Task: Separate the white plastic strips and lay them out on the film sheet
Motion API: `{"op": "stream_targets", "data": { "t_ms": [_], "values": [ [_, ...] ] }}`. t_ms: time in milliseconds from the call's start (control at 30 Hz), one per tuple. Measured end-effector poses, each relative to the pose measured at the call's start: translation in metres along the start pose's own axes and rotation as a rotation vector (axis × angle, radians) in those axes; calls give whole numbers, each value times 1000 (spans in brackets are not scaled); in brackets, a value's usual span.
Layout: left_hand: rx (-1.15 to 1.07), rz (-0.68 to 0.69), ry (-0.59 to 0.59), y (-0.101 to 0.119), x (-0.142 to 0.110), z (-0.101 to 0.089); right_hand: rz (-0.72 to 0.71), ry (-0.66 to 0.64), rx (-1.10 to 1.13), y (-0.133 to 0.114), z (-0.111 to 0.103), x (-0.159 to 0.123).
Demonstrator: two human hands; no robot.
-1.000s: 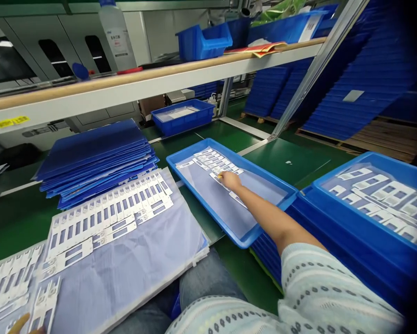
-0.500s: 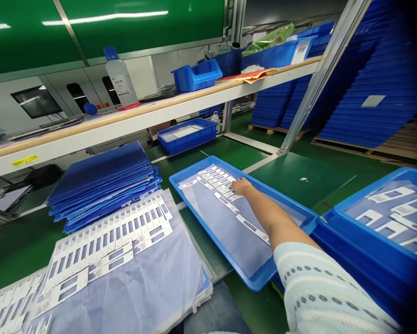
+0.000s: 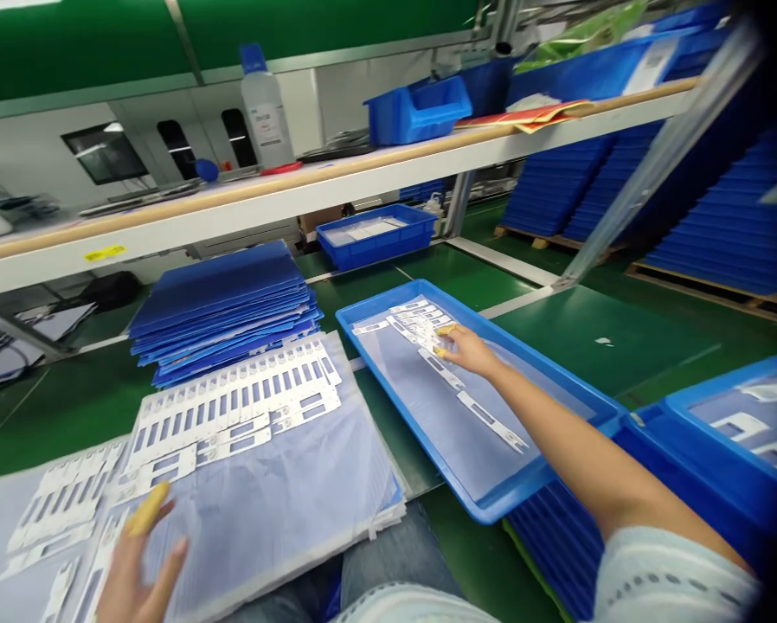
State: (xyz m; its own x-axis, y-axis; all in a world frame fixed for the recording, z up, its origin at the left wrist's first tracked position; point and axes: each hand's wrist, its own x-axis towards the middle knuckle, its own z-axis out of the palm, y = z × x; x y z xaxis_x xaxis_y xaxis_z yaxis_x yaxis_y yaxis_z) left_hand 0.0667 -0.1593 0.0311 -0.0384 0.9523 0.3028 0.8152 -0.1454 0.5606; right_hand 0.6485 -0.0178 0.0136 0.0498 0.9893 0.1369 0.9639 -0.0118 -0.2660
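My right hand (image 3: 470, 348) reaches over the blue tray (image 3: 409, 405), thumb and forefinger apart, with yellow covers on its fingertips. Below those fingertips lies a cluster of white slotted plates (image 3: 420, 320); whether they touch is hard to tell. One single white plate (image 3: 491, 421) rests nearer me in the tray. At lower left, my left hand (image 3: 132, 567) is open, slightly blurred, with a yellow cover on one finger. It hovers at the sheet-covered stack (image 3: 285, 497), close to rows of similar white plates (image 3: 233, 394). I see nothing held in it.
Blue sheets (image 3: 223, 298) are piled behind the stack. A second blue tray (image 3: 677, 411) with white plates stands at right. Across the back runs a shelf (image 3: 337, 177) carrying a bottle (image 3: 268, 117) and a blue bin (image 3: 420, 112). Its slanted post (image 3: 648, 173) rises at right.
My left hand has come into view at lower left. The right hand stays over the tray's plate cluster, its fingers now more visibly apart. The whole view has shifted, things appearing farther right.
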Motion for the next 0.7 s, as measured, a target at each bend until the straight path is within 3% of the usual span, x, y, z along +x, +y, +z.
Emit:
{"op": "stream_targets", "data": {
  "t_ms": [133, 200, 267, 367, 467, 567, 700],
  "values": [
    [-340, 185, -208, 61, 6, 40, -220, 37, 181, -117, 3, -35],
    [-570, 222, -309, 87, 7, 62, -423, 34, 420, -178, 1, -57],
    [-884, 159, -256, 108, 8, 82, -555, -17, 509, -231, -3, -77],
    [-1149, -10, -4, 126, 5, 100, -600, -81, 392, -291, -3, -99],
    [-1231, -130, 156, 132, -1, 100, -586, -103, 262, -325, 4, -111],
    [-1414, -302, 229, 131, -6, 87, -615, -78, 208, -336, 9, -119],
    [-1501, -420, 110, 122, -5, 59, -630, -7, 388, -325, 7, -124]
  ]
}}
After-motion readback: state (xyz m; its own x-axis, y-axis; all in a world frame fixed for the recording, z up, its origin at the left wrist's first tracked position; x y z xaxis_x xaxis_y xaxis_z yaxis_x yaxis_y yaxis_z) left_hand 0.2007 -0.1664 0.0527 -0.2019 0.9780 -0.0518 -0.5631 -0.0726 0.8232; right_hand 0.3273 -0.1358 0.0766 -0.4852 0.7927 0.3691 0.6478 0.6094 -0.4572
